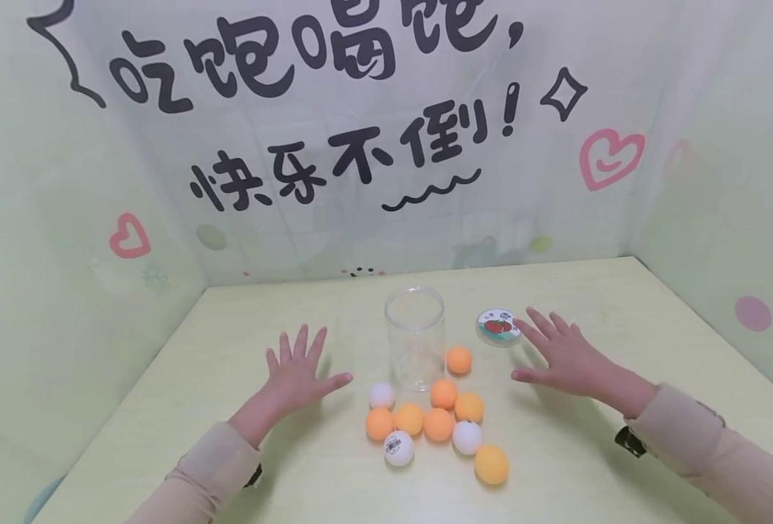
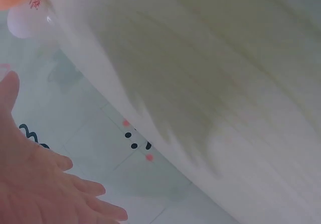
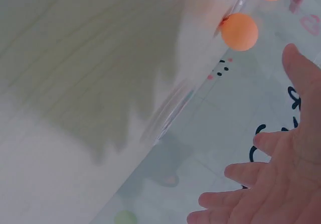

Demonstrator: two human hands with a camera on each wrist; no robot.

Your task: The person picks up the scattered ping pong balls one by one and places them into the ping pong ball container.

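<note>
My left hand [image 1: 297,380] hovers above the table, fingers spread and holding nothing, left of the balls. On the other side my right hand [image 1: 566,356] is likewise spread and holds nothing, its fingertips overlapping the edge of a round lid [image 1: 498,327] with a red fruit picture. Between the hands stands a clear plastic jar [image 1: 415,338], upright and without its lid. Several orange ping-pong balls [image 1: 439,424] and a few white ping-pong balls [image 1: 399,448] lie loose in front of it. One orange ball [image 1: 459,359] sits close by the jar's right side.
The pale wooden table [image 1: 242,327] ends at a back wall sheet [image 1: 334,233] with black lettering and pink hearts. Pale green side walls [image 1: 727,218] rise left and right. Dark wrist straps [image 1: 631,442] show under the sleeves.
</note>
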